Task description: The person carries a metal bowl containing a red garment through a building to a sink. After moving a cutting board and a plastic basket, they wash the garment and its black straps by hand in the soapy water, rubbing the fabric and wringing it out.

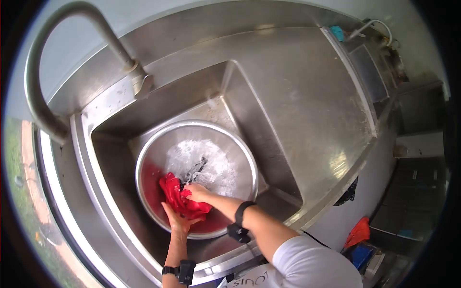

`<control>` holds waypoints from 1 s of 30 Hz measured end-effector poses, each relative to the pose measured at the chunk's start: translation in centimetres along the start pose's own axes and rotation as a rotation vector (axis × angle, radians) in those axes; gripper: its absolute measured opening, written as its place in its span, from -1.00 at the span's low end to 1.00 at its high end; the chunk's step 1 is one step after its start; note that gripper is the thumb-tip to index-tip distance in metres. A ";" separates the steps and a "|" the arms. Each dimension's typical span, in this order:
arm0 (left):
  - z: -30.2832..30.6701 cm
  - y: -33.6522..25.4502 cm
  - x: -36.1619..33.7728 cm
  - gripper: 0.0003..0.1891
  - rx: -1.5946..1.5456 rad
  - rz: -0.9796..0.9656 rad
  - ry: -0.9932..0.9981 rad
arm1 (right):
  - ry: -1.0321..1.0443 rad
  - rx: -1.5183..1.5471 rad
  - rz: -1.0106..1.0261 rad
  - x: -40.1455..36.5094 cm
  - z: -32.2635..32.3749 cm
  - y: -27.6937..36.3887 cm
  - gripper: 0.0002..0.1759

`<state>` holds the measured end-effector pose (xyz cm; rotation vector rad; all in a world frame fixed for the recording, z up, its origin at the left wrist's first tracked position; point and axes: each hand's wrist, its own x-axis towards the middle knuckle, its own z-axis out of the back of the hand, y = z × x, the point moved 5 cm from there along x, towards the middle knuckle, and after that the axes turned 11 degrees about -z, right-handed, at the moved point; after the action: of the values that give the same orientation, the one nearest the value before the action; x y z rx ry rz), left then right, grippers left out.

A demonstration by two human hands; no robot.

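Observation:
A wet red cloth (174,192) is bunched up in the left part of a large round metal basin (249,158). My left hand (178,222) cups the cloth from the near side, thumb at its left edge and fingers partly hidden beneath it. My right hand (197,192) grips the cloth from the right, with its fingers closed and partly covered by the folds. Clear, rippling water (213,163) fills the bottom of the basin. Something dark shows in or on the water beyond my right hand; I cannot make out what it is.
The basin stands inside a steel sink (259,139). A curved faucet (96,19) arches over the sink's left back corner. To the right runs a steel counter (307,91). An orange-red item (357,233) and a blue crate (363,254) are low on the right.

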<state>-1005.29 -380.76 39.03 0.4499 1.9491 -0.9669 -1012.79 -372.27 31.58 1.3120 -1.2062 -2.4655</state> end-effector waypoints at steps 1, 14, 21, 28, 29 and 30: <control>0.6 -0.3 0.3 -0.05 -0.011 -0.051 -0.079 | 0.008 0.072 0.117 -1.4 -0.7 1.7 -0.71; -0.3 1.6 1.7 -0.70 -0.250 -0.215 -0.146 | -0.447 -0.313 0.357 -2.8 5.3 6.7 -0.74; 1.8 1.4 0.4 -0.40 0.368 -0.112 -0.148 | -0.606 0.082 -0.396 -1.7 14.3 -3.9 -0.30; 1.4 2.2 1.3 -0.05 -0.217 0.042 -0.039 | 0.025 -0.178 0.088 -1.9 -1.0 0.5 -0.53; 0.6 0.5 0.2 -0.12 -0.194 -0.038 -0.017 | 0.152 -0.173 0.119 -3.9 -1.4 3.1 -0.53; 2.5 1.3 2.7 -0.27 -0.380 -0.177 0.090 | -0.020 -0.111 0.343 -7.0 -1.4 5.3 -0.58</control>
<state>-1004.50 -382.04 35.44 0.1065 2.2211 -0.6678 -1008.75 -373.81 39.39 0.9622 -1.1660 -2.2667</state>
